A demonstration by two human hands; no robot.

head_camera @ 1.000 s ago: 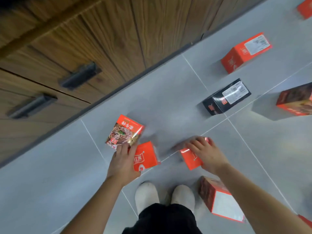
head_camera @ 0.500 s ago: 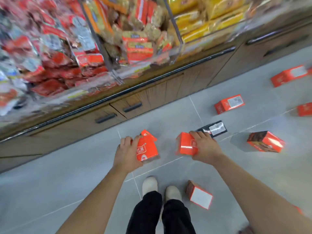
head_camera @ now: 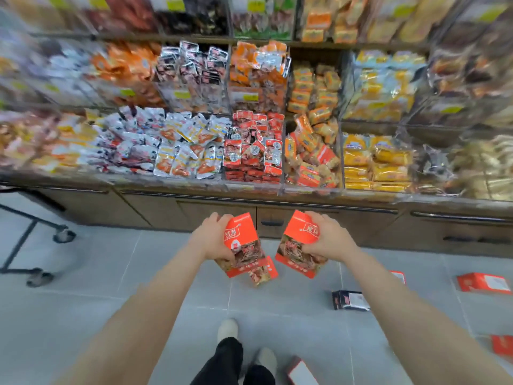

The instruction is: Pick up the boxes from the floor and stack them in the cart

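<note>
A person stands facing snack shelves [head_camera: 255, 112], both arms raised. The left hand [head_camera: 212, 240] grips two red boxes [head_camera: 243, 247]; the right hand [head_camera: 329, 238] grips another red box [head_camera: 298, 245]. More boxes [head_camera: 483, 283] lie on the grey floor [head_camera: 83, 315]. A cart frame [head_camera: 30, 232] stands far left.

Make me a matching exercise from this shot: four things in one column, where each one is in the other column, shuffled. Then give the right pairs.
Things:
1. black box
2. wheeled frame
3. snack packets
4. two red boxes

Places:
A. in the left hand
B. on the shelves above the wooden drawers
C. flat on the floor, right of the right forearm
D. standing on the floor at the far left edge

Pairs: 1-C, 2-D, 3-B, 4-A

The right hand holds a single red box, so it matches none of the above.
</note>
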